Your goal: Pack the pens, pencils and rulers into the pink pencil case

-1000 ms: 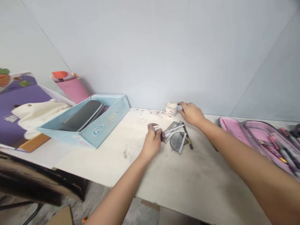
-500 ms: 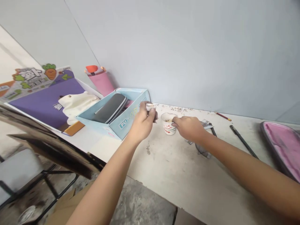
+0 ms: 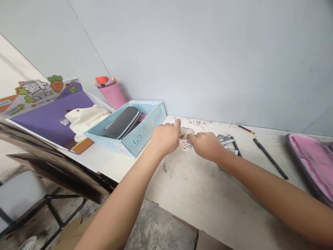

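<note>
**Left hand (image 3: pixel 165 139) and right hand (image 3: pixel 205 146) meet at a paper cup (image 3: pixel 185 144)**

The cup stands upright on a scuffed white table (image 3: pixel 208 194), near the wall, with a red swirl on its side and pale brown shavings (image 3: pixel 184 136) inside. The right hand's fingers lie close together, their tips (image 3: pixel 189 136) at the rim; whether they grip it, the view does not settle. The left hand sits just beside the cup, its fingers curled and its index finger (image 3: pixel 177 122) raised above the rim. Whether they hold anything is hidden.

The cup looks light, and with both hands crowding it, a slight knock could tip it and scatter the shavings. More specks (image 3: pixel 196 122) already lie along the wall. A pressed rim could also buckle the thin paper.

Just right of the right hand lie metal geometry tools (image 3: pixel 226 140), then a black pen (image 3: pixel 270 158), a red pencil (image 3: pixel 245 129) and a pink pencil case (image 3: pixel 310 163). Left of the left hand, a light blue box (image 3: pixel 153 121) holds a grey pouch (image 3: pixel 122 122); the left wrist could catch its corner.
</note>
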`<action>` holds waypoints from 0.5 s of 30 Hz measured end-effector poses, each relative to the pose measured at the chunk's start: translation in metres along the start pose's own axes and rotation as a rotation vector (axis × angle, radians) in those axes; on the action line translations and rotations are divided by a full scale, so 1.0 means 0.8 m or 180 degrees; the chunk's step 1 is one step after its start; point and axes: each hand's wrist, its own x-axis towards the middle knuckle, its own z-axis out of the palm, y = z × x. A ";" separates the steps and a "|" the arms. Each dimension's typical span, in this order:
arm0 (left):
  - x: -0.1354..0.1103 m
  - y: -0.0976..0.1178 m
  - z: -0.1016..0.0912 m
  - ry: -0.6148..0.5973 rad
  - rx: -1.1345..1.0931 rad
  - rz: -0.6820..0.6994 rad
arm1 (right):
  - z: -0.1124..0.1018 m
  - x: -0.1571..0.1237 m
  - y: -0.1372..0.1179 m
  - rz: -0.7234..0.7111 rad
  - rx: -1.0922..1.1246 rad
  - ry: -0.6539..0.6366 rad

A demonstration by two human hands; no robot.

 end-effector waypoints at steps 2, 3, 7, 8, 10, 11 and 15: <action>0.001 0.001 0.002 -0.0185 -0.0073 0.0029 | -0.003 0.000 -0.001 -0.0022 0.0004 -0.0031; 0.002 0.001 0.004 -0.0183 -0.0202 0.0050 | -0.005 0.001 0.000 -0.0018 -0.0005 -0.0054; -0.001 -0.005 0.013 0.0317 -0.1269 0.0062 | -0.016 0.006 0.024 0.0421 -0.0115 -0.0073; -0.004 -0.005 0.014 0.0371 -0.1617 0.0051 | -0.018 0.008 0.035 0.0643 -0.0143 -0.0018; -0.010 -0.003 0.015 0.0361 -0.2217 0.0003 | -0.019 0.011 0.058 0.1092 -0.0184 0.0130; -0.013 -0.001 0.015 0.0326 -0.2414 -0.0017 | -0.018 0.012 0.069 0.1245 -0.0181 0.0152; -0.022 0.013 0.013 0.0250 -0.2618 -0.0005 | -0.014 0.010 0.097 0.1463 -0.0057 -0.0092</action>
